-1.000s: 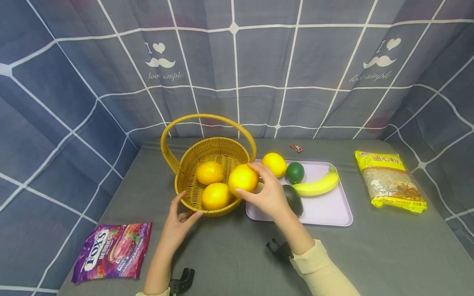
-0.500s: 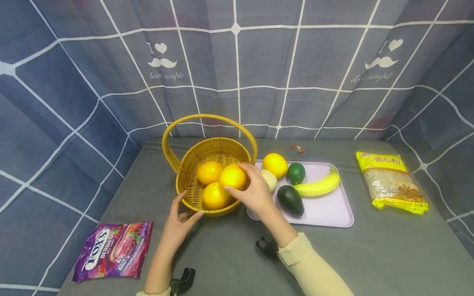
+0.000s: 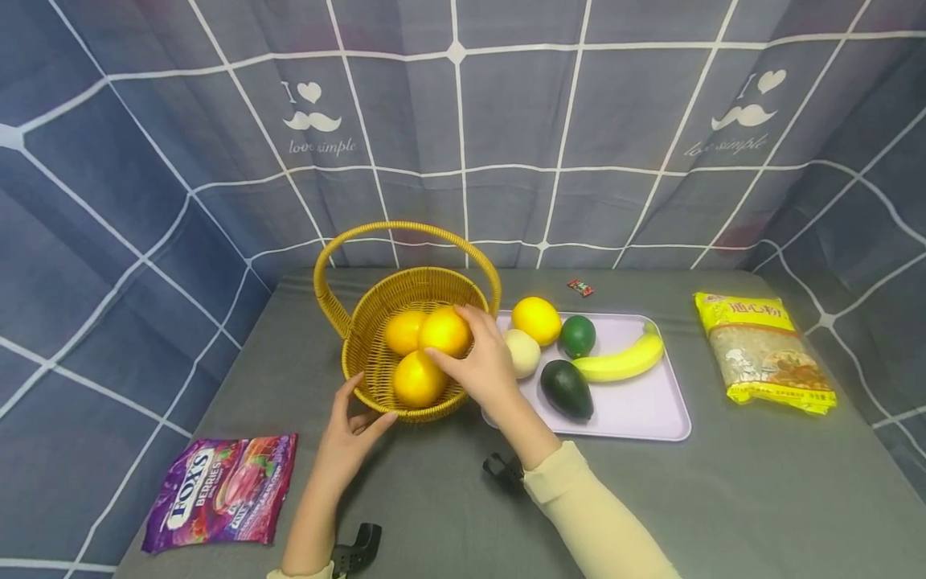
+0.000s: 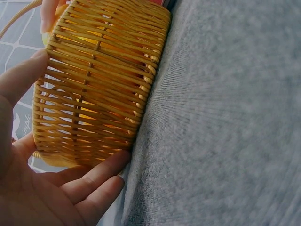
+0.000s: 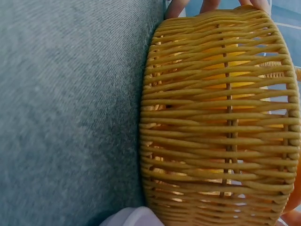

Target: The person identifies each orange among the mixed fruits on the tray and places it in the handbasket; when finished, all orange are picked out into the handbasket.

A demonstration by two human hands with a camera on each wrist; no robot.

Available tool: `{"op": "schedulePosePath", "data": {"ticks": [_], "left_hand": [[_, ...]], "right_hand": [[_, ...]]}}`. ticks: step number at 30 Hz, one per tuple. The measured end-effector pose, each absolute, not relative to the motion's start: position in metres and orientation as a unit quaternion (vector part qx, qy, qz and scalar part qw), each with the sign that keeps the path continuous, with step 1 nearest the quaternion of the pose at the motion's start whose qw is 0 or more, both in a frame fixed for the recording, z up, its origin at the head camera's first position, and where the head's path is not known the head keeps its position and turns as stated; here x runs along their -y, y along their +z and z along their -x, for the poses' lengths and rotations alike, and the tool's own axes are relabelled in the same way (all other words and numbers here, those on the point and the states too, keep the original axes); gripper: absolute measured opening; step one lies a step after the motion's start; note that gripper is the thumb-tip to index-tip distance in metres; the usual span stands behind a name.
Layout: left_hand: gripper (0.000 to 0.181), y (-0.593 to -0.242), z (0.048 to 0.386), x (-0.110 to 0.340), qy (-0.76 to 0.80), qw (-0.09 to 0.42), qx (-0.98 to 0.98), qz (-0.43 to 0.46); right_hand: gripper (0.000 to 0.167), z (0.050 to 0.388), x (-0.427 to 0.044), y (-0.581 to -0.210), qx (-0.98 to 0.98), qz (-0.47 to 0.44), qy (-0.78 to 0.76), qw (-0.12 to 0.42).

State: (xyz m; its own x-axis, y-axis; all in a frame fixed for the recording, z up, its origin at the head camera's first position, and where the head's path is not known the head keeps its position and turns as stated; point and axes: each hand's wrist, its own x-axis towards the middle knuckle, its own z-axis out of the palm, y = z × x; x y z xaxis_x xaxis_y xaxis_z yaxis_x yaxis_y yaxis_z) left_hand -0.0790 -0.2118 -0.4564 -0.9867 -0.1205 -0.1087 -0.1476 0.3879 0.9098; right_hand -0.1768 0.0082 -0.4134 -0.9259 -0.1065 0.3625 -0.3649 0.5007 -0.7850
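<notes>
A yellow-brown wicker basket point(image 3: 376, 354) with a tall hoop handle stands on the grey cloth. Two oranges point(image 3: 419, 379) lie inside it, one near the front and one farther back. My right hand point(image 3: 483, 362) pinches a third orange point(image 3: 444, 331) between thumb and fingers, over the basket's right half. My left hand point(image 3: 349, 430) holds the basket's front left side. In the left wrist view its thumb touches the rim of the woven wall point(image 4: 103, 84) and its fingers lie along the side. The right wrist view mostly shows the basket's outer weave point(image 5: 221, 122).
Right of the basket is a lilac tray point(image 3: 644, 414) with a banana point(image 3: 620, 359), an avocado point(image 3: 567, 390), a small green fruit point(image 3: 577, 336), a pale round fruit point(image 3: 522, 354) and another orange point(image 3: 536, 321). Bags of candy point(image 3: 220, 492) and pasta point(image 3: 763, 354) flank them. A small red wrapper point(image 3: 580, 287) lies behind.
My right hand has carried its orange leftward and farther back, from the basket's right rim to over the other oranges. The left hand has stayed at the rim.
</notes>
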Motion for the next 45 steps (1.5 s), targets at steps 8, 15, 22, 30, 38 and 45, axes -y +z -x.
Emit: {"op": "schedulePosePath", "data": {"ticks": [8,15,22,30,38,45], "left_hand": [[0.085,-0.456,0.08,0.21,0.547,0.013,-0.833,0.08],[0.085,-0.457,0.08,0.211,0.55,0.012,-0.831,0.079],[0.085,-0.457,0.08,0.211,0.548,0.012,-0.833,0.081],[0.084,-0.457,0.079,0.211,0.55,0.01,-0.832,0.077],[0.085,-0.457,0.079,0.211,0.549,0.01,-0.832,0.078],[0.084,-0.457,0.079,0.211,0.552,0.011,-0.83,0.078]], "right_hand": [[0.073,0.18,-0.003,-0.415,0.855,-0.122,0.486,0.132],[0.074,0.182,-0.002,-0.417,0.864,-0.116,0.475,0.121],[0.076,0.183,-0.002,-0.42,0.872,-0.123,0.458,0.125],[0.073,0.186,-0.001,-0.426,0.88,-0.147,0.423,0.157],[0.073,0.184,-0.002,-0.427,0.883,-0.157,0.41,0.164],[0.068,0.18,-0.005,-0.427,0.882,-0.161,0.412,0.161]]}}
